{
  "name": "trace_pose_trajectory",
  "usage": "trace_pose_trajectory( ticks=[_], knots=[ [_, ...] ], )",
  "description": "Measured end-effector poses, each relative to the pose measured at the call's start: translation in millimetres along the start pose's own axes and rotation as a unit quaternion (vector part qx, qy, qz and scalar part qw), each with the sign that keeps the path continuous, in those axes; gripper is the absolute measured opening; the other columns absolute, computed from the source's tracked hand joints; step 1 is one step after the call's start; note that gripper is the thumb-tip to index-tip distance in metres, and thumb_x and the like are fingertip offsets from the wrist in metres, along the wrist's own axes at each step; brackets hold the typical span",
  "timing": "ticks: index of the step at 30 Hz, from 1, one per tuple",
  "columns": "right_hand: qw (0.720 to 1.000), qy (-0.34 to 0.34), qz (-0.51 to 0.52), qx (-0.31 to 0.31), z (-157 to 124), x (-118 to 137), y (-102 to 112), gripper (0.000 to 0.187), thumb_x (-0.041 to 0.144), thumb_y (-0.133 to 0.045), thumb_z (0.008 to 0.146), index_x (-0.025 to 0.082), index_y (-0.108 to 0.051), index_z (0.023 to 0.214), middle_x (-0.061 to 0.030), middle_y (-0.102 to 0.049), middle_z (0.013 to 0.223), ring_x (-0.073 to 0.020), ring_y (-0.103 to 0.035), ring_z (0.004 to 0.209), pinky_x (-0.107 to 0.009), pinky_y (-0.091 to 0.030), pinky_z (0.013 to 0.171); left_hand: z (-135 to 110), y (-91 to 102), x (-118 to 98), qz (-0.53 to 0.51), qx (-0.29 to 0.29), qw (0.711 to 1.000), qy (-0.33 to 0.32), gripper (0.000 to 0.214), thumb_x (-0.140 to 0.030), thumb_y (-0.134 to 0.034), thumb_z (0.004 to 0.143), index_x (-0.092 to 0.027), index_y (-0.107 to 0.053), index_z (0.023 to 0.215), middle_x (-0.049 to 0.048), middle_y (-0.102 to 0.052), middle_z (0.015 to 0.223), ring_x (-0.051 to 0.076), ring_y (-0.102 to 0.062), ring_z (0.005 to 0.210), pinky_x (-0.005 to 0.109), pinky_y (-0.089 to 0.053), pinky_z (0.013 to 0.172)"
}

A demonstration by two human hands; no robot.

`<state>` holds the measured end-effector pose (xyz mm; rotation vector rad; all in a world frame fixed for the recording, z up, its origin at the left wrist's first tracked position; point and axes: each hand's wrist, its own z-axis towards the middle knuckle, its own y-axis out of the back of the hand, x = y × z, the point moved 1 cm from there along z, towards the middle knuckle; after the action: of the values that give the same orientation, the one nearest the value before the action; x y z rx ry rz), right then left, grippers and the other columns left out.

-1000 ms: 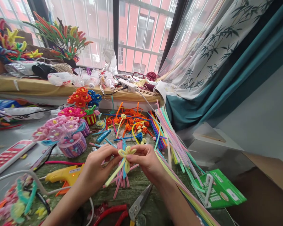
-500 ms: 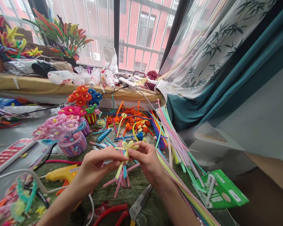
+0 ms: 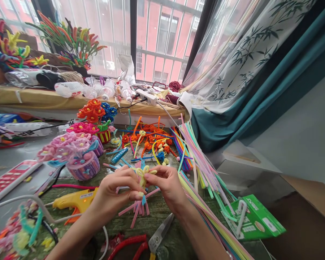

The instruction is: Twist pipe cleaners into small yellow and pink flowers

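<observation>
The fingers of the left hand (image 3: 116, 189) and right hand (image 3: 169, 187) clench a yellow pipe-cleaner flower (image 3: 143, 176), pinching its looped petals at the centre, held just above loose pink and blue pipe cleaners (image 3: 137, 211) on the table (image 3: 162, 225).

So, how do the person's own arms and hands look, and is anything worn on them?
The left hand and right hand are bare, without gloves. The left forearm and right forearm show no sleeves. Something small and shiny, perhaps a bracelet, sits on the right forearm at the picture's bottom edge.
</observation>
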<state>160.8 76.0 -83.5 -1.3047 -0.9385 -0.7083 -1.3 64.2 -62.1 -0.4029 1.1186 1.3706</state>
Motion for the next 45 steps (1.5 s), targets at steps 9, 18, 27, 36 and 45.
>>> trace_pose_trajectory(
  ticks=[9, 18, 27, 36, 45],
  knots=[
    [0.999, -0.024, -0.017, 0.039, 2.5, -2.6, 6.8, 0.017, 0.027, -0.083, 0.063, 0.014, -0.073, 0.065, -0.0009, -0.07, 0.063, -0.0097, -0.059, 0.056, -0.021, -0.048, 0.059, -3.3, -0.8, 4.8, 0.012, -0.025, 0.993, 0.117, 0.032, -0.033, -0.069, 0.077, -0.018, -0.054, 0.053, -0.0038, -0.043, 0.063, 0.015, -0.044, 0.068, 0.027, -0.032, 0.064],
    [0.996, -0.062, -0.034, 0.051, -2.2, 6.3, 2.7, 0.021, 0.024, -0.088, 0.054, 0.014, -0.074, 0.066, -0.0009, -0.072, 0.067, -0.0108, -0.063, 0.062, -0.022, -0.05, 0.067, 0.0, -0.3, -2.5, 0.012, -0.039, 0.986, 0.162, 0.036, -0.037, -0.065, 0.079, -0.018, -0.05, 0.051, -0.0035, -0.043, 0.061, 0.015, -0.043, 0.066, 0.027, -0.031, 0.063],
    [1.0, 0.001, -0.022, 0.014, -0.7, 3.7, 4.3, 0.019, 0.022, -0.088, 0.054, 0.017, -0.072, 0.064, 0.0005, -0.073, 0.067, -0.012, -0.064, 0.061, -0.023, -0.051, 0.064, 0.7, -1.2, 0.4, -0.019, -0.078, 0.981, 0.176, 0.022, -0.039, -0.068, 0.077, -0.018, -0.063, 0.069, -0.0037, -0.05, 0.063, 0.014, -0.045, 0.063, 0.024, -0.034, 0.058],
    [0.987, 0.118, -0.109, 0.002, -3.9, 0.4, 1.3, 0.011, 0.022, -0.082, 0.064, 0.019, -0.074, 0.07, -0.0016, -0.074, 0.073, -0.0172, -0.066, 0.066, -0.029, -0.052, 0.068, 0.9, -9.8, 0.5, -0.186, -0.073, 0.941, 0.272, 0.032, -0.043, -0.068, 0.077, -0.016, -0.06, 0.063, -0.0036, -0.05, 0.057, 0.012, -0.043, 0.057, 0.022, -0.035, 0.056],
    [0.967, 0.179, -0.178, -0.014, -8.4, 1.4, 1.5, 0.006, 0.022, -0.078, 0.07, 0.021, -0.076, 0.076, -0.0032, -0.075, 0.076, -0.019, -0.067, 0.069, -0.031, -0.052, 0.069, -0.8, -11.3, 1.2, -0.29, -0.046, 0.908, 0.298, 0.019, -0.033, -0.073, 0.077, -0.015, -0.069, 0.076, -0.0037, -0.054, 0.064, 0.008, -0.042, 0.058, 0.017, -0.035, 0.053]
  ],
)
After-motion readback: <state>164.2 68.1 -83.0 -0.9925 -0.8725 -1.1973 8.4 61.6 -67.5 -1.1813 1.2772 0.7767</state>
